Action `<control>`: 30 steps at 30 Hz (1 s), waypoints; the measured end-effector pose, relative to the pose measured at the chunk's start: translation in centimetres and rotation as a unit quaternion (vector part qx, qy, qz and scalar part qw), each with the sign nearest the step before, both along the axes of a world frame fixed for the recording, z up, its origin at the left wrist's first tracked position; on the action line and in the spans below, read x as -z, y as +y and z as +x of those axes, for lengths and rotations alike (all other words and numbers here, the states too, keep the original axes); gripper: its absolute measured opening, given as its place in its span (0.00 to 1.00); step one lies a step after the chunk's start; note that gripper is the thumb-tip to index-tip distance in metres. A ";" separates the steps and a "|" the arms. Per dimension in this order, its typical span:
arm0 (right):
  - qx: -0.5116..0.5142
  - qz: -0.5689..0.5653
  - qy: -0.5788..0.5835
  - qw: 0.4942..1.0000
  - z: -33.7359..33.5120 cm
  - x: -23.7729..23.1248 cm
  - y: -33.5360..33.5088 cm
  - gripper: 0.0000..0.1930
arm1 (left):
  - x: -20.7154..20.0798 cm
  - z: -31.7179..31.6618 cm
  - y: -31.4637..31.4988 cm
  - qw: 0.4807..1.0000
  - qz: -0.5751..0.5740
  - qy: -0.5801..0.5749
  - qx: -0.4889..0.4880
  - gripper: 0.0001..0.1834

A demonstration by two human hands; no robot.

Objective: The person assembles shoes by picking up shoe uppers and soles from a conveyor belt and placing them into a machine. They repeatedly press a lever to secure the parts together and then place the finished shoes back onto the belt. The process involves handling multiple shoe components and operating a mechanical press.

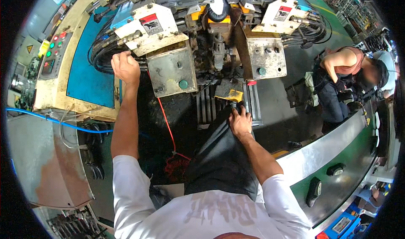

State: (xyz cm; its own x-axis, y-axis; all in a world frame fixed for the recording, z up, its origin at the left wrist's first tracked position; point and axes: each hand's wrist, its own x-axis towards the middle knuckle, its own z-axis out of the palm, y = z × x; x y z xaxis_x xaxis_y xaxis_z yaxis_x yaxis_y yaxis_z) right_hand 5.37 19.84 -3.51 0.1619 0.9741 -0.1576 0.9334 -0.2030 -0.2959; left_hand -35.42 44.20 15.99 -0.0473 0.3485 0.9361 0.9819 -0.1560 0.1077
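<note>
My left hand (pixel 125 68) is raised at the left side of the machine, its fingers curled in. It is beside the black hoses (pixel 99 55) and just below a cream metal bracket (pixel 147 26) with a red-and-white warning label. Whatever it may grip is hidden. My right hand (pixel 240 123) is low by my knee, fingers closed around a small dark thing that I cannot make out. Just beyond it is a worn yellow metal piece (pixel 234 95) at the machine's base. A grey control box (pixel 173 74) with a green button hangs between my hands.
A second control box (pixel 265 59) hangs on the right. At left stands a cream cabinet with a button panel (pixel 54 55). A red cord (pixel 166 116) runs down to the floor. A person (pixel 344 76) bends over work at right, behind a long metal-edged table (pixel 329 150).
</note>
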 end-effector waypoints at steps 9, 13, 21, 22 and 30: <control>0.006 -0.014 0.009 1.000 -0.5 0.3 0.2 0.26 | 0.2 0.1 0.2 1.000 0.024 0.006 0.014 0.07; -0.001 -0.031 0.011 0.999 -0.3 -0.3 0.4 0.26 | 0.3 -0.1 0.2 1.000 0.008 -0.012 0.014 0.07; 0.012 -0.026 0.011 1.000 0.3 -0.4 0.0 0.26 | 0.4 -0.1 0.1 1.000 -0.006 -0.013 -0.001 0.05; 0.013 -0.025 0.013 1.000 0.3 -0.4 -0.1 0.26 | 0.3 -0.1 0.2 1.000 -0.007 -0.014 0.001 0.05; 0.016 -0.005 0.005 1.000 0.6 0.9 -0.3 0.26 | 0.2 0.1 0.1 1.000 -0.006 -0.020 0.009 0.06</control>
State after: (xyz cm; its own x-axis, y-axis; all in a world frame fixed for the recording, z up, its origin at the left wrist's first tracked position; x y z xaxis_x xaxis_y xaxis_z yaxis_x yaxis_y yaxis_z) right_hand 6.00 19.56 -4.39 0.1917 0.9669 -0.1685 0.9234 -0.2359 -0.3029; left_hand -35.29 44.32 15.82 -0.0777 0.3605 0.9295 0.9739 -0.1719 0.1481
